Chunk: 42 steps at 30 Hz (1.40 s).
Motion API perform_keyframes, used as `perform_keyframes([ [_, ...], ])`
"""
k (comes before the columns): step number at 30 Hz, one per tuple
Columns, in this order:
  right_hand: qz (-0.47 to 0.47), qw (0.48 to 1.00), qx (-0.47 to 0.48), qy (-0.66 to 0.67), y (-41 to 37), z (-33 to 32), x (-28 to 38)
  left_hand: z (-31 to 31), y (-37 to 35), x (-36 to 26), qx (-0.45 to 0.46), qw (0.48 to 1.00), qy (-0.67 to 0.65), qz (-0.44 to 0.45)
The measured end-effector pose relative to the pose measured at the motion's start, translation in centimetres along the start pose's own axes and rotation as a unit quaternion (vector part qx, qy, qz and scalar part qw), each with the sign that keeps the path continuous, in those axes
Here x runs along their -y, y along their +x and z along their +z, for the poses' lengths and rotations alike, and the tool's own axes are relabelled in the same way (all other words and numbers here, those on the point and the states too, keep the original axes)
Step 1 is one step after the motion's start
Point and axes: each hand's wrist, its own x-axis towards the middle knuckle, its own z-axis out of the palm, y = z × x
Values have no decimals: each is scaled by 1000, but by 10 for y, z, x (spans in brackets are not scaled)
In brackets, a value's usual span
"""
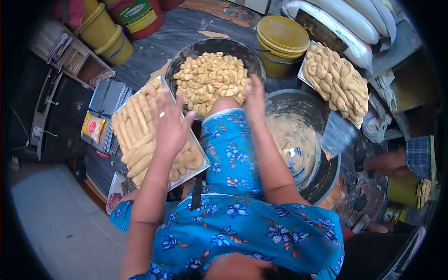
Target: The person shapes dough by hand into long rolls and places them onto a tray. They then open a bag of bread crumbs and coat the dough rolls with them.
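My left hand (169, 122) is open with its fingers spread, over a white tray (204, 159) laid with rows of long dough strips (135, 123). It holds nothing that shows. My right hand (255, 102) is raised with fingers stretched out and nothing visible in it. It is beside the right rim of a dark round basin (256, 60), which is heaped with small lumps of dough (210, 74). My knee overlaps the basin's near side. Right of my forearm stands a large dark tub (332, 175) with a floury, dough-smeared inside.
Braided dough (336, 81) lies on another tray at the right. A lidded yellow bucket (282, 44) stands behind the tub, and more buckets (114, 46) are at the upper left. Folders with a yellow packet (93, 127) lie left. Another person's leg (385, 161) shows at right.
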Motion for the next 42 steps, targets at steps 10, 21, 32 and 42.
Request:
perform_keyframes([
  [10,424,789,-245,-371,-112,-250,-299,123,56,-192,33,948,-86,304],
  [21,472,738,-365,-316,-176,-194,-322,168,53,-182,168,940,-66,288],
  [32,373,890,-226,132,-139,-187,-235,165,52,-170,169,938,-123,276],
  [42,176,958,-95,205,-90,-185,-31,163,40,-168,187,901,-186,344],
])
